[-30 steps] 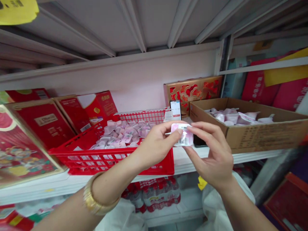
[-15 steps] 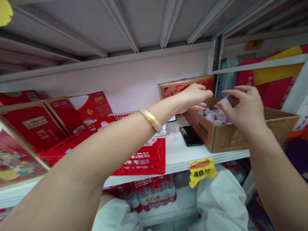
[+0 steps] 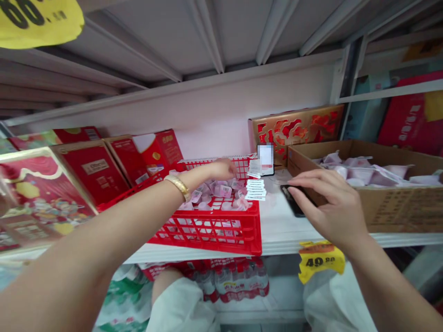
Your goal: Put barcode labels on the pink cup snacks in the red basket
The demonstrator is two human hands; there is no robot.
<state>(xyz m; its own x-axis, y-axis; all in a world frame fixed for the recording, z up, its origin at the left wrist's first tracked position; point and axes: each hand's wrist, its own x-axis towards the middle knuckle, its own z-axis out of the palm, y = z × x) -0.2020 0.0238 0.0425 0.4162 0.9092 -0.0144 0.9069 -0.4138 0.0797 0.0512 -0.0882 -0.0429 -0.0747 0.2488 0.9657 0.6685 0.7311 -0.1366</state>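
Red plastic walls of the basket stood beneath your left hand, which had come back over the small pink cups inside it. Half a second earlier that arm stretched right across the basket, its hand beside the carton; a second earlier both your hands held one barcoded cup between them, in front of the gap between basket and carton. Your left fingers were curled down near the basket's far side, but they were blurred and turned away, so I could not tell whether they had closed on a cup.

Your right hand had left the carton, where it had held a cup half a second before. Now it hovered over the black phone lying on the white shelf, thumb and forefinger slightly parted, the other fingers loosely bent and released. More pale cups lay in the carton to its right. White label strips hung at the basket's right end, uncovered again after your left arm had partly hidden them, and the upright phone behind them was back in plain view.
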